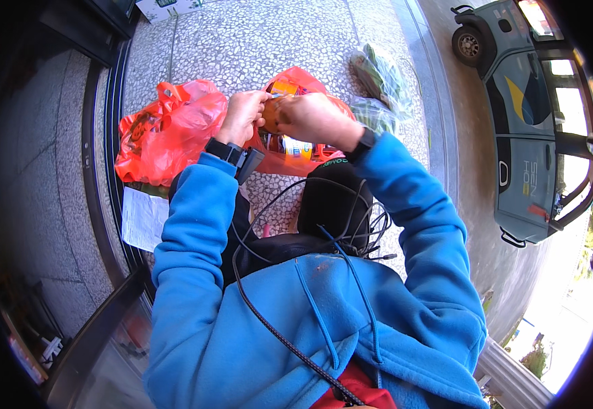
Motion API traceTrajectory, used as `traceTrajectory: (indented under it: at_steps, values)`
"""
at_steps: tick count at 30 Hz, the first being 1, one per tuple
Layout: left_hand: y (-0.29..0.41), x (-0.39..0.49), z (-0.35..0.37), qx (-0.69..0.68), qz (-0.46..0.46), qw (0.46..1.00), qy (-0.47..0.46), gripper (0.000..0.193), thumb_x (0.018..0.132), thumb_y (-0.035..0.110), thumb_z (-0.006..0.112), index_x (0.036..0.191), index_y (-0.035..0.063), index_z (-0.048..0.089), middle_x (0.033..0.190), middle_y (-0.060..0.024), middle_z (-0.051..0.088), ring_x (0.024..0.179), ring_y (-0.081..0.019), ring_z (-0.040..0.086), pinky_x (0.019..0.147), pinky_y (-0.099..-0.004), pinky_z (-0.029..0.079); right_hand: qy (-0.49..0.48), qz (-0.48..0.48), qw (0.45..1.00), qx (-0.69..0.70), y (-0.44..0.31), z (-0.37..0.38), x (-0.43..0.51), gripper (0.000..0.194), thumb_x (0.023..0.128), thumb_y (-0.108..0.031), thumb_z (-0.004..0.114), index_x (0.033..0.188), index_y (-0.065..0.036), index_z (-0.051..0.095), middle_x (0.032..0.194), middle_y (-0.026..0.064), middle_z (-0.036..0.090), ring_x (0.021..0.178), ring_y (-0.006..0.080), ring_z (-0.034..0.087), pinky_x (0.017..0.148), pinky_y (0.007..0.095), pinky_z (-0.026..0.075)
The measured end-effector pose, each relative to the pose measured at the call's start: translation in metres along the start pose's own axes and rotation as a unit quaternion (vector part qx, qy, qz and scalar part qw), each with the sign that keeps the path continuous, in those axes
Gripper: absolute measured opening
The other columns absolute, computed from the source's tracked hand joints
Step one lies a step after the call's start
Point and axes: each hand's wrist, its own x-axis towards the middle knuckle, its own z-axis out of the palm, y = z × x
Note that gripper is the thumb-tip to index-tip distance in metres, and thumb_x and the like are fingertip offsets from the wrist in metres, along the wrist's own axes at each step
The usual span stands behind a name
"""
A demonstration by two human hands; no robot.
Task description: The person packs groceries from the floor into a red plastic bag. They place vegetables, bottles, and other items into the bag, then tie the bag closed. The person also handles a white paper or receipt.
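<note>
My left hand (245, 116) and my right hand (312, 118) meet over an opened red plastic bag (301, 76). Between them is an orange-brown packaged item (271, 116), its left edge pinched by my left fingers. The right fingers curl over its other side; their grip is partly hidden. Inside the bag lie several packages, one of them an orange and white package (298, 147) below my right hand. Left of my left hand rests a fuller red plastic bag (184, 133) with its handles on top.
Clear bags of leafy greens (383, 82) lie on the speckled floor at right. A printed paper sheet (144, 217) is near the door track. Loose cables (373, 230) lie by a black item (327, 204). A grey vehicle (521, 128) stands outside.
</note>
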Motion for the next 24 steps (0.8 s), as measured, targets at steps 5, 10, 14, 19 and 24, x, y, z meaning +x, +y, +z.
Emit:
traceTrajectory:
  at_steps: [5,10,14,19,24]
  values:
    - [-0.001,-0.003,-0.009,0.069,0.054,0.996,0.023,0.013,0.086,0.012,0.057,0.079,0.0049,0.065,0.062,0.0045,0.051,0.046,-0.0056,0.041,0.042,-0.0211,0.031,0.004,-0.016,1.0,0.012,-0.003,0.036,0.013,0.022,0.078,-0.027,0.06,0.081,-0.006,0.064,0.071,0.013,0.066,0.065,0.0316,0.065,0.059,0.0406,0.053]
    - [0.0,-0.003,-0.013,0.098,0.077,0.992,0.008,0.013,0.087,0.013,0.057,0.078,0.0054,0.064,0.064,0.0028,0.054,0.046,-0.0058,0.044,0.041,-0.0209,0.032,0.135,0.015,0.987,0.086,0.005,0.05,0.001,0.036,0.075,-0.034,0.067,0.102,-0.01,0.062,0.089,0.0105,0.067,0.079,0.0295,0.066,0.067,0.0394,0.053]
    - [-0.001,0.002,-0.016,0.032,0.01,0.999,0.001,0.014,0.09,0.016,0.055,0.079,0.0085,0.061,0.06,0.0057,0.048,0.045,-0.0052,0.039,0.042,-0.0212,0.031,0.154,0.038,0.987,-0.011,0.009,0.058,0.0,0.051,0.073,-0.038,0.069,0.114,-0.011,0.058,0.109,0.0141,0.059,0.099,0.0331,0.059,0.08,0.0437,0.05]
    - [-0.004,0.01,-0.021,-0.045,-0.016,0.999,0.006,0.014,0.09,0.012,0.049,0.079,0.0067,0.056,0.06,0.0047,0.044,0.044,-0.0058,0.035,0.04,-0.0222,0.029,0.114,0.09,0.984,0.098,0.009,0.069,0.012,0.062,0.071,-0.045,0.072,0.121,-0.013,0.055,0.119,0.0161,0.055,0.105,0.0395,0.056,0.085,0.0485,0.049]
    - [0.0,0.013,-0.027,-0.143,-0.031,0.989,0.012,0.014,0.091,0.009,0.046,0.09,-0.0013,0.056,0.059,0.0044,0.039,0.044,-0.0062,0.031,0.045,-0.0237,0.032,0.144,0.113,0.976,0.119,0.01,0.062,0.014,0.056,0.071,-0.047,0.072,0.114,-0.012,0.063,0.115,0.0141,0.06,0.09,0.0344,0.065,0.078,0.0413,0.054]
